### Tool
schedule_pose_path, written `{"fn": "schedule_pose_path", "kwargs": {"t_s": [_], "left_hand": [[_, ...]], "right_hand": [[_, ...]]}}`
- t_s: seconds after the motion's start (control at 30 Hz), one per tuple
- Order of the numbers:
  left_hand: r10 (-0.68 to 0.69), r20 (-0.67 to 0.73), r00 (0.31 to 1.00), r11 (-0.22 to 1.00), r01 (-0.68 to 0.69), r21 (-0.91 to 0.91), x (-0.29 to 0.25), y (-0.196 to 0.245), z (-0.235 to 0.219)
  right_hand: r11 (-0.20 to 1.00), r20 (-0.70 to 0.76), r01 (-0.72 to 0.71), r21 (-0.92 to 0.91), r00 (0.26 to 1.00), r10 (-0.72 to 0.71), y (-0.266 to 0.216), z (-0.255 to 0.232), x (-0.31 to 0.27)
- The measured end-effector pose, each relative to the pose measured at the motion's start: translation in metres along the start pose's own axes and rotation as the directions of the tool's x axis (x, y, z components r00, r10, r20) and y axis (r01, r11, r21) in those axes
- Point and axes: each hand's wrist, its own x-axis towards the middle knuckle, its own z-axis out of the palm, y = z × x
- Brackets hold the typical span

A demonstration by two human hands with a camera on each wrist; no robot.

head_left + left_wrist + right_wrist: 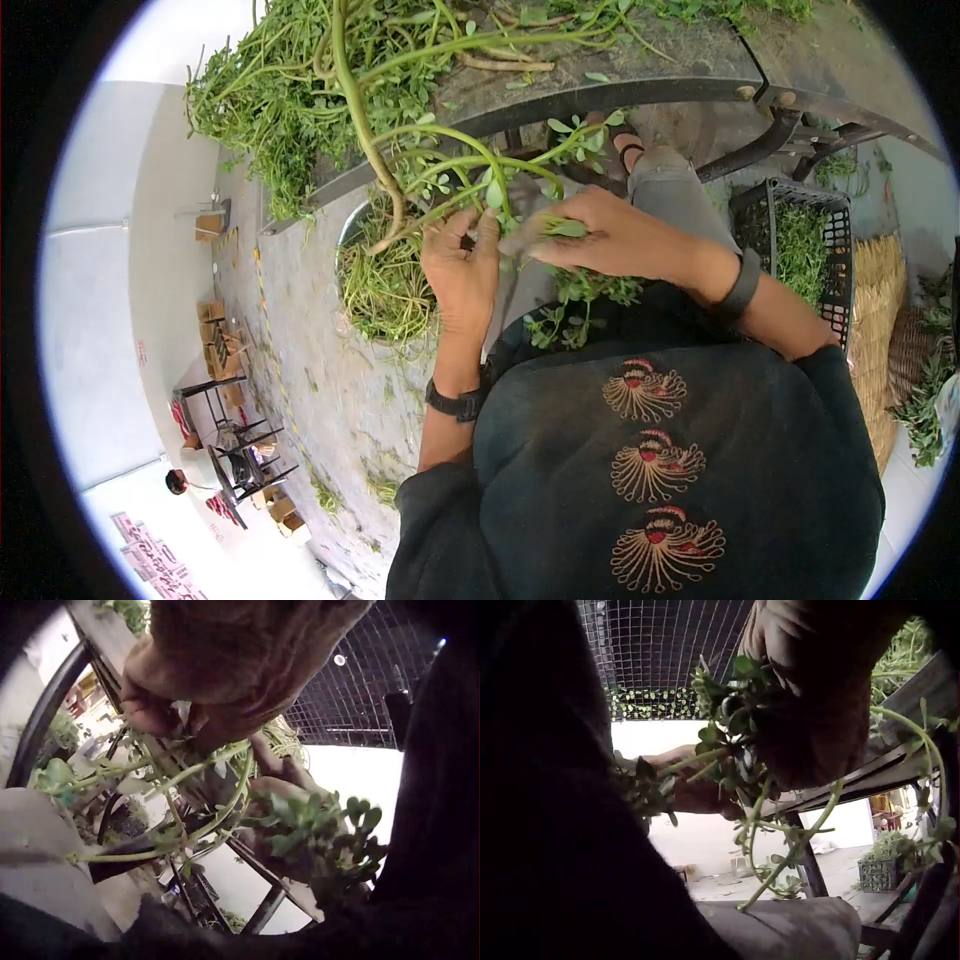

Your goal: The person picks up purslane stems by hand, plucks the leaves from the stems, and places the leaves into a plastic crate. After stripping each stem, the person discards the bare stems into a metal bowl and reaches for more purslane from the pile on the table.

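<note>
In the head view my left hand (460, 270) pinches a long, branching green stem of purslane (480, 150) between thumb and fingertips. My right hand (625, 235), close beside it, curls round a small bunch of leafy purslane sprigs (580, 295) hanging below the palm. Fingertips of both hands nearly meet at the stem. In the left wrist view the left hand (225, 667) is above the looping stem (240, 787). Leaves stick out under the right hand (817, 697) in the right wrist view, partly hiding the left hand (686, 780).
A big heap of purslane (270, 120) covers the left of the dark-edged table (640, 80). Below it, a round basin (350, 225) holds bare stems (385, 290). On the right stands a black crate (840, 215) of greens, beside a straw-coloured woven thing (875, 340). Scraps lie on the floor.
</note>
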Motion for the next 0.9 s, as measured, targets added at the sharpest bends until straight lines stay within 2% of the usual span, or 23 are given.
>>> {"fn": "schedule_pose_path", "kwargs": {"t_s": [0.03,0.07,0.13,0.17,0.2,0.23,0.27,0.33,0.37,0.4,0.43,0.47,0.5,0.53,0.57,0.6,0.63,0.67,0.73,0.8,0.83,0.87,0.9], "left_hand": [[0.091,-0.047,0.995,0.996,-0.091,0.006,-0.002,-0.003,-0.003],[0.083,-0.043,0.996,0.997,-0.082,0.01,-0.003,-0.004,-0.009],[-0.152,0.134,0.979,0.967,0.176,-0.186,-0.002,0.006,-0.024],[-0.397,0.289,0.871,0.777,0.486,-0.399,-0.001,0.015,-0.03],[-0.402,0.292,0.868,0.775,0.492,-0.396,-0.001,0.017,-0.035],[-0.42,0.405,0.812,0.625,0.582,-0.52,0.0,0.018,-0.039],[-0.408,0.515,0.754,0.443,0.656,-0.611,0.001,0.02,-0.041],[-0.379,0.558,0.738,0.381,0.675,-0.632,0.003,0.026,-0.041],[-0.338,0.608,0.718,0.372,0.696,-0.615,0.004,0.028,-0.04],[-0.296,0.654,0.696,0.364,0.715,-0.597,0.004,0.028,-0.04],[-0.296,0.654,0.696,0.361,0.716,-0.598,0.004,0.028,-0.037],[-0.278,0.671,0.687,0.492,0.702,-0.515,0.002,0.027,-0.033],[-0.263,0.69,0.675,0.612,0.669,-0.421,0.001,0.025,-0.03],[-0.268,0.693,0.67,0.608,0.675,-0.418,-0.001,0.022,-0.027],[-0.239,0.653,0.719,0.725,0.579,-0.372,-0.003,0.019,-0.024],[-0.2,0.615,0.763,0.825,0.47,-0.315,-0.004,0.016,-0.022],[-0.168,0.59,0.79,0.879,0.39,-0.272,-0.004,0.011,-0.024],[-0.173,0.591,0.788,0.877,0.396,-0.272,-0.004,0.008,-0.024],[-0.153,0.463,0.873,0.952,0.256,-0.17,-0.003,0.001,-0.026],[-0.206,0.48,0.853,0.925,0.329,-0.188,-0.001,-0.004,-0.029],[-0.262,0.496,0.828,0.886,0.41,-0.216,-0.001,-0.005,-0.03],[-0.315,0.512,0.799,0.841,0.485,-0.241,0.0,-0.007,-0.031],[-0.299,0.509,0.807,0.853,0.465,-0.237,0.0,-0.008,-0.031]], "right_hand": [[1.0,0.008,-0.004,0.009,1.0,0.004,0.002,0.004,0.008],[0.999,-0.02,-0.034,-0.008,0.999,0.034,0.006,0.007,0.016],[0.997,-0.044,-0.068,-0.02,0.997,0.068,0.015,0.008,0.024],[0.998,-0.132,-0.022,-0.054,0.991,0.014,0.019,0.006,0.026],[0.996,-0.218,0.02,-0.091,0.975,-0.04,0.02,0.006,0.027],[0.997,-0.173,-0.065,0.044,0.982,0.071,0.014,0.001,0.024],[0.996,-0.172,-0.071,0.045,0.982,0.077,0.018,0.001,0.025],[0.99,-0.216,0.032,0.135,0.976,-0.002,0.026,0.001,0.027],[0.991,-0.217,0.027,0.133,0.976,0.002,0.029,0.002,0.027],[0.973,-0.197,0.028,0.227,0.98,0.018,0.028,0.004,0.028],[0.947,-0.174,0.027,0.321,0.984,0.031,0.027,0.006,0.03],[0.947,-0.17,0.022,0.321,0.985,0.034,0.025,0.006,0.031],[0.974,-0.12,-0.057,0.221,0.989,0.085,0.018,0.006,0.034],[0.984,-0.075,-0.133,0.117,0.987,0.142,0.014,0.008,0.036],[0.993,-0.121,-0.12,-0.006,0.986,0.118,0.022,0.012,0.042],[0.992,-0.119,-0.127,-0.002,0.985,0.126,0.018,0.01,0.04],[0.979,-0.118,-0.166,0.117,0.977,0.18,0.01,0.006,0.038],[0.952,-0.109,-0.2,0.232,0.967,0.23,0.005,0.003,0.037],[0.931,-0.07,-0.199,0.307,0.971,0.231,0.006,-0.003,0.035],[0.927,-0.196,-0.316,0.202,0.914,0.354,0.001,-0.013,0.029],[0.92,-0.15,-0.25,0.301,0.941,0.305,0.002,-0.016,0.027],[0.92,-0.148,-0.252,0.3,0.94,0.306,0.002,-0.017,0.025],[0.908,-0.118,-0.26,0.328,0.942,0.313,0.001,-0.018,0.024]]}}
